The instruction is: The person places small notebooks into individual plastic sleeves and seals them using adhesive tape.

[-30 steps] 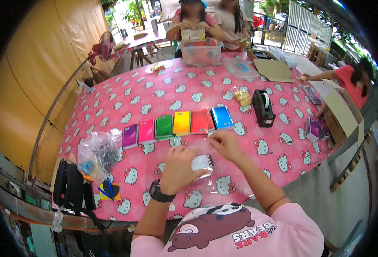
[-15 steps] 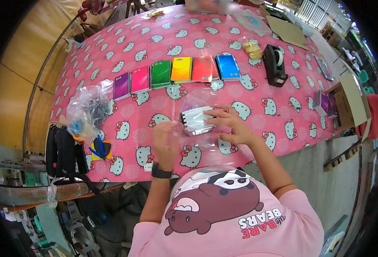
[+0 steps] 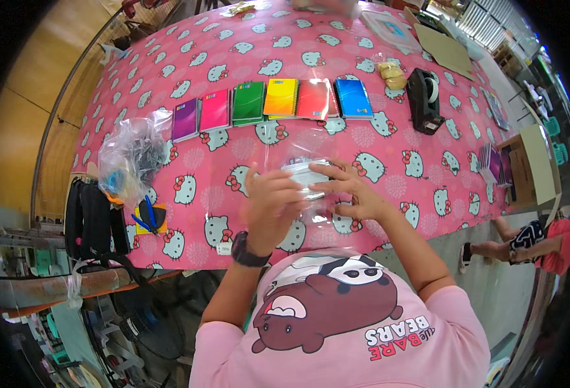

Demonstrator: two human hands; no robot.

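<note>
A small white bundle (image 3: 305,176), like a stack of spiral notebooks seen edge-on, lies in a clear plastic wrapper on the table. My left hand (image 3: 275,199) curls its fingers over the bundle's near left side. From the right, my right hand (image 3: 354,191) presses its fingertips on the bundle's top and right edge. The hands partly cover it. Beyond lies a row of spiral notebooks: purple (image 3: 185,120), pink (image 3: 215,110), green (image 3: 248,102), yellow (image 3: 280,97), red (image 3: 314,99) and blue (image 3: 353,99).
Left are a clear plastic bag (image 3: 133,152), blue-handled pliers (image 3: 148,216) and a black bag (image 3: 91,220). Right are a black tape dispenser (image 3: 424,100), tape rolls (image 3: 391,75), purple notebooks (image 3: 490,163) and a carton (image 3: 530,165). Another person's legs (image 3: 511,242) show beyond the table's right edge.
My left hand has moved right and onto the bundle, its fingers now over the pages. My right hand stays at the bundle's right side. A person has come into view at right.
</note>
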